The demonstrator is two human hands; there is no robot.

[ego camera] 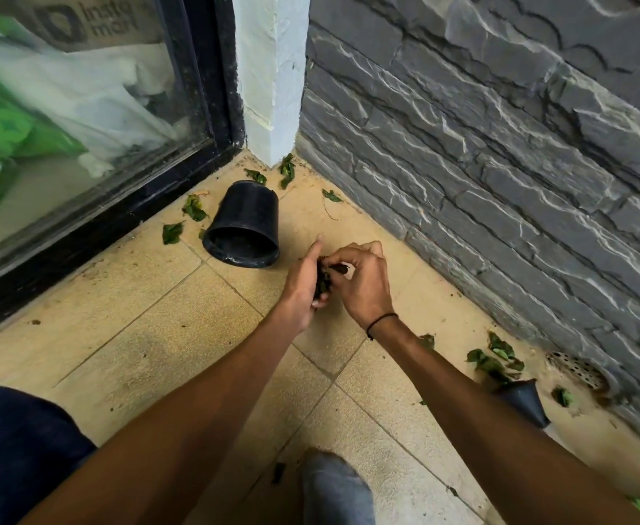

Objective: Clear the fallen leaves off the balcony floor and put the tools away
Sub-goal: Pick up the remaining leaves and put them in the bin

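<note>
Left hand (303, 288) curled round wad of dark leaves (323, 284), index finger extended. Right hand (362, 284) pinches same wad from opposite side, grip clamped. Both hands above tiled floor (140, 335). Black pot (244, 225) on its side near floor's far corner. Loose leaves (193, 210) scattered around pot; more leaves (494, 359) along stone wall (500, 164) at right.

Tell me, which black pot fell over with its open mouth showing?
The big black pot by the glass door, lying on its side, mouth toward the camera. The small black pot by the stone wall shows no mouth.
</note>
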